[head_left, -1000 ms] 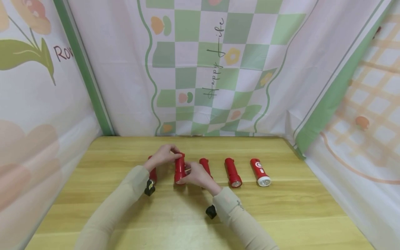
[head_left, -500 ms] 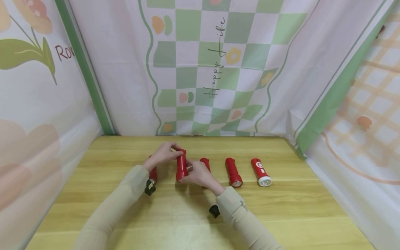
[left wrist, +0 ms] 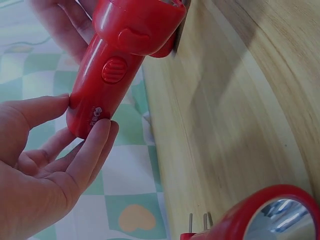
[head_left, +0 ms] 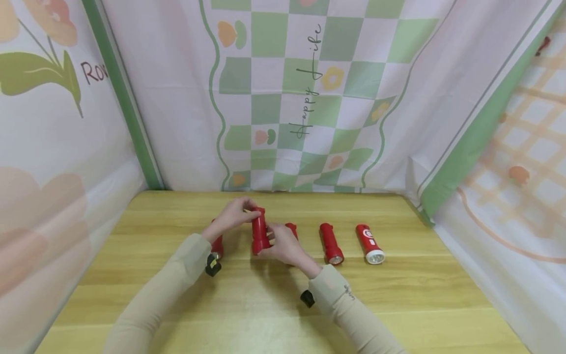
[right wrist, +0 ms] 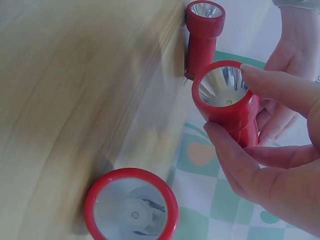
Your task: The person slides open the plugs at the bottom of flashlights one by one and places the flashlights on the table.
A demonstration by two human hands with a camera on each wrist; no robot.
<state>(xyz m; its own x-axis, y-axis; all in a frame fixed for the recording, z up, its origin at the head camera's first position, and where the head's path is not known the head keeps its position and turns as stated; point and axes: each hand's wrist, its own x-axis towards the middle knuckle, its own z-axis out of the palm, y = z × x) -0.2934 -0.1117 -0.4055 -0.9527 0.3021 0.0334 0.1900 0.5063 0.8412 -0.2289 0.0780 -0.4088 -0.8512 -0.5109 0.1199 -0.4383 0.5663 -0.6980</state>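
Note:
Both hands hold one red flashlight (head_left: pixel 260 232) between them. My left hand (head_left: pixel 233 215) pinches its tail end, thumb on one side and fingers on the other. At the head end, my right hand (head_left: pixel 285 246) grips the rim with thumb and fingers. The left wrist view shows the flashlight's ribbed slide switch (left wrist: pixel 114 70) and a small white logo near the tail. Its silvery reflector (right wrist: pixel 223 87) faces the right wrist camera. Left of it, another red flashlight (head_left: pixel 217 247) lies partly behind the left wrist. A third red flashlight (head_left: pixel 292 229) is mostly hidden by the right hand.
Farther right on the wooden table (head_left: pixel 247 309) lie a red flashlight (head_left: pixel 330 243) and a red one with a white head (head_left: pixel 370 244). Metal prongs (left wrist: pixel 206 221) show beside the nearby flashlight in the left wrist view. Printed cloth (head_left: pixel 185 123) hangs behind and at both sides.
The held flashlight and both hands have moved slightly away from the person and to the right. The grips stay the same, and the other flashlights have not moved on the table.

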